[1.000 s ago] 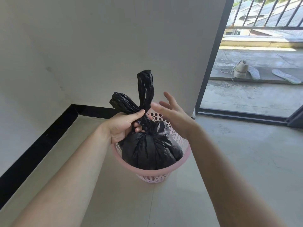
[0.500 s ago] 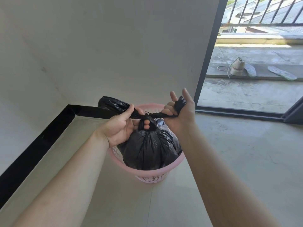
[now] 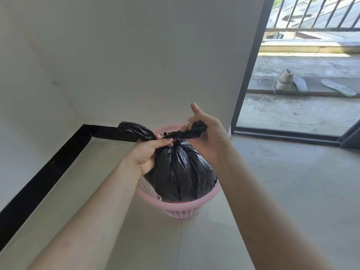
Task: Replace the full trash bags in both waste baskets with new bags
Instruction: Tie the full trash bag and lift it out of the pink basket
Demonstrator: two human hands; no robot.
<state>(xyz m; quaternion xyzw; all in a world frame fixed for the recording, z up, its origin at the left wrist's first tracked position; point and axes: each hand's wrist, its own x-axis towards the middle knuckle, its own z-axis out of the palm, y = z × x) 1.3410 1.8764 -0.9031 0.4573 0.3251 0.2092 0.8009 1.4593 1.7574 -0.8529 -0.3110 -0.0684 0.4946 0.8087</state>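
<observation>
- Right now the full black trash bag point(image 3: 181, 172) sits in the pink waste basket point(image 3: 185, 209), its bulging top standing above the basket's rim, with the gathered neck pulled into two twisted tails.
- The left hand point(image 3: 150, 154) is clamped on the tail that runs out to the left of the basket, thumb pressed across the plastic right at the knot.
- The right hand point(image 3: 210, 139) is closed on the other tail above the basket's far rim, index finger sticking up free.
- By the look of it, the step in hand is tying the neck shut; the knot looks formed but may not be fully tight.
- The film looks thin, soft and glossy, so it is likely slippery and will stretch or tear if yanked; a steady pull suits it better.
- The bag looks packed, so probably a fair weight. The best hold for lifting it out of the basket is the bunched neck just under the knot, not the loose tails.
- A bit of clear plastic shows inside the basket's near-left rim; what it is I cannot tell.
</observation>
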